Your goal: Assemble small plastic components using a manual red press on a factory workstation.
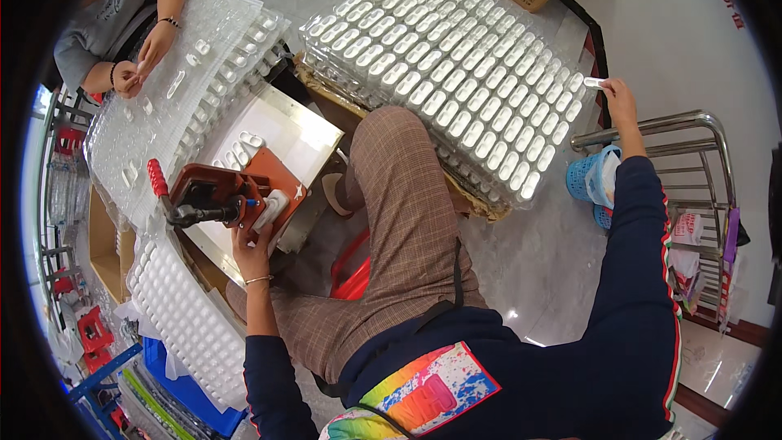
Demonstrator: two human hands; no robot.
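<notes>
Red-handled lever press (208,195): one oval shell (271,209) on its base, touched by left hand's (251,254) fingers, grip cannot be told | desk (305,128): loose shells (243,149) seemingly left to process | blister tray (446,143): mostly filled; finished or pending, unclear | tray's right edge: white oval piece (594,82) pinched by right hand's (622,103) fingers

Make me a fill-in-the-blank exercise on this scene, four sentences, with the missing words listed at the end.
1. The white oval piece beside the stack of clear plastic trays is pinched in the person's ____.
2. The person's left hand is at the hand press, whose handle grip is coloured ____.
3. The plastic basket near the metal rail is coloured ____.
4. The co-worker's sleeve is coloured ____.

Missing words: right hand; red; blue; grey.
</notes>
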